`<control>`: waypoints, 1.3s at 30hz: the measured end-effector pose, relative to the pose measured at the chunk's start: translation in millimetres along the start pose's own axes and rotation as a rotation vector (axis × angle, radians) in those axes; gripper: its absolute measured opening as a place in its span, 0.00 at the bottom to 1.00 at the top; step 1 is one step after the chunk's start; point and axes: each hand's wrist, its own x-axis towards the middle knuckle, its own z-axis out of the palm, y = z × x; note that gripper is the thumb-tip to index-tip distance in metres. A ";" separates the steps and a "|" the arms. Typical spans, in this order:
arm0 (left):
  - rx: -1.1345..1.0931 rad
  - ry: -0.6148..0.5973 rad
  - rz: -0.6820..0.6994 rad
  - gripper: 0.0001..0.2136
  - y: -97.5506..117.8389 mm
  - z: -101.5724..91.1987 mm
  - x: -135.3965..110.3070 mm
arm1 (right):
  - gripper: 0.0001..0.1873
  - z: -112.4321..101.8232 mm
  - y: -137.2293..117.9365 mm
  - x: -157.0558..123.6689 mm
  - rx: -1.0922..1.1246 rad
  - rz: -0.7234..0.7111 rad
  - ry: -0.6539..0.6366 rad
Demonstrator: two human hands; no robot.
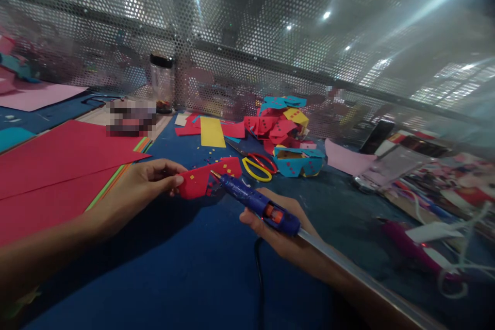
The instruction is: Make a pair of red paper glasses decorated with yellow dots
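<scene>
My left hand [149,183] pinches the left end of a red paper mask [209,178] dotted with small yellow and blue squares, holding it just above the blue table [193,268]. My right hand [282,232] grips a blue hot glue gun [257,203] with a clear glue stick sticking out of its back. The gun's nozzle touches the middle of the red mask.
Large red paper sheets [58,165] lie at the left. Behind the mask are a yellow strip [212,131], red-and-yellow scissors [257,165], a blue paper mask [297,162] and a pile of finished masks [278,121]. A jar [161,82] stands by the perforated metal screen. A purple tool [410,247] lies at the right.
</scene>
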 end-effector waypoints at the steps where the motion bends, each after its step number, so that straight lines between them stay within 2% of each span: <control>1: -0.001 0.001 -0.013 0.12 -1.0 -1.1 0.1 | 0.15 -2.6 0.6 -1.1 0.015 0.027 0.005; 6: -0.063 0.027 -0.026 0.12 -4.9 -7.2 2.2 | 0.17 -15.3 10.7 -5.9 0.063 0.176 -0.010; 11: -0.152 0.133 -0.014 0.11 -4.2 -12.5 6.5 | 0.20 -31.5 20.0 -8.5 -0.001 0.329 -0.016; 18: -0.151 0.174 -0.088 0.13 -8.4 -16.3 9.4 | 0.21 -35.0 48.3 -12.2 -0.130 0.489 -0.140; 30: -0.159 0.173 -0.162 0.11 -17.5 -17.8 10.3 | 0.15 -29.3 49.7 -12.8 -0.139 0.333 -0.106; 39: -0.155 0.175 -0.138 0.13 -15.6 -15.9 10.1 | 0.16 -28.2 48.4 -10.0 -0.225 0.323 -0.137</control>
